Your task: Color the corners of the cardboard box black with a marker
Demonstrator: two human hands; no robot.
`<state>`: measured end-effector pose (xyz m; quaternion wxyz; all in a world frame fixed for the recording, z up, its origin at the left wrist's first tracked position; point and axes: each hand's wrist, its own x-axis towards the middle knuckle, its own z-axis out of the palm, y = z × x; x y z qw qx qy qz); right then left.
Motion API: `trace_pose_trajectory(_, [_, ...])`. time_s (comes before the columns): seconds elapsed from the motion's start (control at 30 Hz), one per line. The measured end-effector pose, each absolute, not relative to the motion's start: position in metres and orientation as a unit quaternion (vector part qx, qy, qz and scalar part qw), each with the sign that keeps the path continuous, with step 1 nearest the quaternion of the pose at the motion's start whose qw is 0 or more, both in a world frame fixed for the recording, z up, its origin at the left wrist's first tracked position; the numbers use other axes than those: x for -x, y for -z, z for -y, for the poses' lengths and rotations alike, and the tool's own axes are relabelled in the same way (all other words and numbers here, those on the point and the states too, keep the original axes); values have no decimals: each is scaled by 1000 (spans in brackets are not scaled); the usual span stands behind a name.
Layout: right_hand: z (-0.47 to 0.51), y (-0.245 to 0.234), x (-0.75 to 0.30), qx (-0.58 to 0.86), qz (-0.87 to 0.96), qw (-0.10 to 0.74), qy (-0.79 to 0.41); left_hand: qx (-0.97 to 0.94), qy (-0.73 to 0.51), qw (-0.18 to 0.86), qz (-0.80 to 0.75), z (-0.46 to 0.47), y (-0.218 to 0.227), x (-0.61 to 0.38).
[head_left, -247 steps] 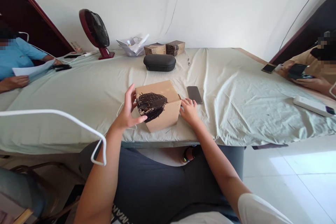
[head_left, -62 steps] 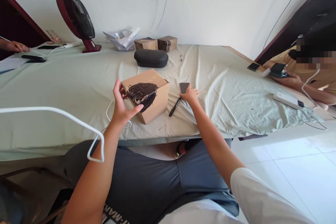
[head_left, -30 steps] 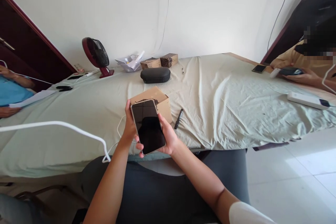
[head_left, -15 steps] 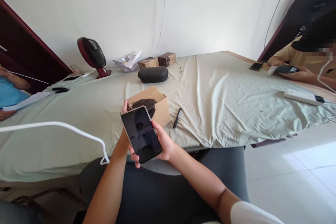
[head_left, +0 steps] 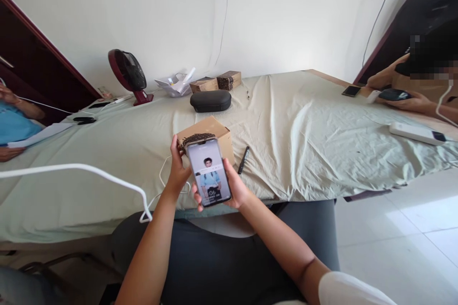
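Observation:
My right hand [head_left: 238, 190] grips a smartphone [head_left: 209, 171] with its lit screen facing me, held above the table's near edge. My left hand [head_left: 177, 169] is closed on the phone's left side. Just behind the phone stands a brown cardboard box [head_left: 222, 136] with a black scribbled patch on its front. A black pen [head_left: 244, 159] lies on the cloth to the right of the box. A white cable [head_left: 162, 178] runs under my left wrist.
A pale green cloth [head_left: 304, 124] covers the table. Farther back lie a black case [head_left: 210, 100], two small boxes [head_left: 216, 82], a plastic bag [head_left: 175, 85] and a red fan [head_left: 129, 74]. A person sits at the left [head_left: 14, 126], another at the right [head_left: 415, 100] with a phone. A white power strip [head_left: 417, 132] lies right.
My right hand left the box, picked the phone up off the table and brought it in front of me; my left hand joined it. The dark screen has now lit up.

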<state>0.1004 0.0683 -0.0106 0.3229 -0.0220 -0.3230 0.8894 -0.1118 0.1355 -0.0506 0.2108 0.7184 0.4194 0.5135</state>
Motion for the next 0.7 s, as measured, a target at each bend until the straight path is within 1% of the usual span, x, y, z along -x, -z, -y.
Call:
trace_pose_trajectory(0.1, [-81,13,-132,66,384,427,-816,-689,-549,220,-419,-139,50,114])
trace_pose_trajectory(0.13, [-87,15,-146,105,392,455,-793,-680,-558,229,-418,-141,51,115])
trace_pose_trajectory(0.2, [-101,22,-177,203,402,513,-731,-668,-568,242,-416,-144,53,115])
trace_pose_trajectory(0.27, [-117,32,-210,327,400,552,-654,-666,-570,244,-415,-145,55,115])
trace_pose_trajectory(0.33, [-133,46,-240,473,400,581,-528,-666,-573,239,-413,-145,56,114])
trace_pose_trajectory(0.4, [-146,61,-264,608,440,544,-376,-670,-570,232,-415,-144,54,114])
trace_pose_trajectory(0.43, [-151,68,-274,640,435,531,-344,-672,-569,226,-417,-144,53,113])
trace_pose_trajectory(0.57, [-162,87,-289,698,425,495,-295,-681,-570,205,-412,-142,46,111])
trace_pose_trajectory(0.7, [-166,95,-283,698,438,501,-263,-673,-581,195,-414,-140,43,110])
